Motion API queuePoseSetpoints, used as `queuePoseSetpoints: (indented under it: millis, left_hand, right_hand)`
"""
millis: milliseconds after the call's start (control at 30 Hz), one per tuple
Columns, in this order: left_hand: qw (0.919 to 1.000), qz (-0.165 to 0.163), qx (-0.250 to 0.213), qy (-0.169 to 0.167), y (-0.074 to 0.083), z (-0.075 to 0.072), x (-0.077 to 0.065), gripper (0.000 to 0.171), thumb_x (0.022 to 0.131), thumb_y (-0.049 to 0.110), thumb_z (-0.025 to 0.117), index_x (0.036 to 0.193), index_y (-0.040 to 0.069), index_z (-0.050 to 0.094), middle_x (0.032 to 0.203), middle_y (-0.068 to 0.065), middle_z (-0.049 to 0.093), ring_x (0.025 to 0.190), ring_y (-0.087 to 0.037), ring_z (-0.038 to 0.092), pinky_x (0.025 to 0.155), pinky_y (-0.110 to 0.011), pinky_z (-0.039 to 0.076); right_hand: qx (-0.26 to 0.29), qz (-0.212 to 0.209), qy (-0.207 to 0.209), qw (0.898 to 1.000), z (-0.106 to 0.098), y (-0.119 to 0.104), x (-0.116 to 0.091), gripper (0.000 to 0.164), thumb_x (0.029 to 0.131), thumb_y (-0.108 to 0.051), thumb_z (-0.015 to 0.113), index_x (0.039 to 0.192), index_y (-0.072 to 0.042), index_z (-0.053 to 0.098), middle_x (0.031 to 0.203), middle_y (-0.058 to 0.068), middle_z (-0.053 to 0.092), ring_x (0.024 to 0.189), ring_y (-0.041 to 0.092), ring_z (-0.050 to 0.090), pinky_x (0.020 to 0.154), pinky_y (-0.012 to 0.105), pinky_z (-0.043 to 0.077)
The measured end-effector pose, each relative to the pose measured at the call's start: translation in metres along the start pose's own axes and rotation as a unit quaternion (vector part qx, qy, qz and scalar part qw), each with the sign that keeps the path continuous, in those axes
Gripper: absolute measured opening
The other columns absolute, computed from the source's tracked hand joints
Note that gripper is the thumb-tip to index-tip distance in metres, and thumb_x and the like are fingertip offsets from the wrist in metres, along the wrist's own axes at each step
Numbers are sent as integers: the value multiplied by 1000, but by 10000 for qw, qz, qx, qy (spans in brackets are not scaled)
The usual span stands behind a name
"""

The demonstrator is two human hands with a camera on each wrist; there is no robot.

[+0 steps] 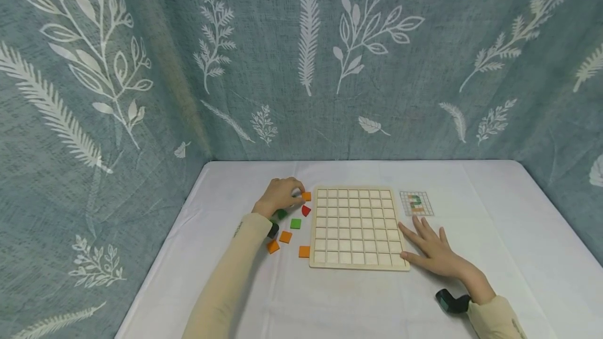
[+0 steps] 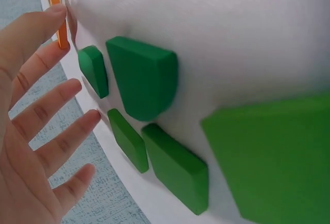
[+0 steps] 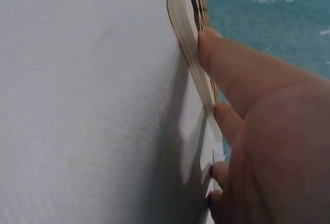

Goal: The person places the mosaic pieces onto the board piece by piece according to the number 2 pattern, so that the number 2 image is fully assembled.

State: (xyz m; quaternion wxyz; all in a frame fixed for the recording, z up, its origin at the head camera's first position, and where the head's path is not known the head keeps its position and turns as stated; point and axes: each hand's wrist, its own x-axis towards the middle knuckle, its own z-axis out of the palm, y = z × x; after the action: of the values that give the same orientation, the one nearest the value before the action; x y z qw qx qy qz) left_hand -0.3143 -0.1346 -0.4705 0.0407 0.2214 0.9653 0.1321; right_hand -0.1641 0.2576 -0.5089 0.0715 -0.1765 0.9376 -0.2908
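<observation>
My left hand (image 1: 281, 192) pinches an orange square tile (image 1: 306, 196) between thumb and index finger at the board's upper left corner. In the left wrist view that tile (image 2: 62, 31) stands edge-on between the two fingertips, and the other fingers are spread. A wooden grid board (image 1: 355, 228) lies on the white table with its squares bare. My right hand (image 1: 435, 251) is spread on the board's right side. Its thumb and index finger rest on the wooden rim (image 3: 191, 49) in the right wrist view.
Left of the board lie a red piece (image 1: 305, 210), a green square (image 1: 296, 223), orange squares (image 1: 285, 237) and dark green rounded pieces (image 2: 142, 77). A gridded pattern card (image 1: 416, 203) lies beyond my right fingertips. A patterned curtain (image 1: 330, 119) borders the table's back.
</observation>
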Motion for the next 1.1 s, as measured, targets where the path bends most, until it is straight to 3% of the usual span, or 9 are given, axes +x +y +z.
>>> queuePoseSetpoints:
  millis: [467, 767, 1100]
  left_hand:
    - [9998, 183, -112, 53, 18, -4, 7, 26, 85, 37, 65, 103, 19, 69, 117, 1, 62, 116, -18, 53, 110, -55, 22]
    - [9990, 444, -52, 72, 27, -1, 10, 28, 85, 42, 65, 103, 21, 69, 119, 2, 61, 115, -17, 53, 110, -55, 23]
    - [9985, 526, -114, -11, 37, -1, 13, 30, 83, 40, 67, 106, 21, 68, 123, 2, 59, 118, -17, 52, 111, -54, 21]
  right_hand:
    - [-93, -22, 43, 9999, 2, 2, 0, 70, 87, -44, 57, 146, -18, 30, 151, 28, 6, 137, 50, 0, 101, 70, -13]
    - [-103, -1, 13, 9999, 1, -1, -1, 70, 87, -44, 58, 146, -18, 31, 151, 28, 7, 137, 50, 0, 102, 70, -13]
    - [-87, -28, 8, 10000, 1, 0, 0, 70, 87, -44, 57, 146, -17, 30, 151, 28, 7, 137, 50, 0, 101, 70, -13]
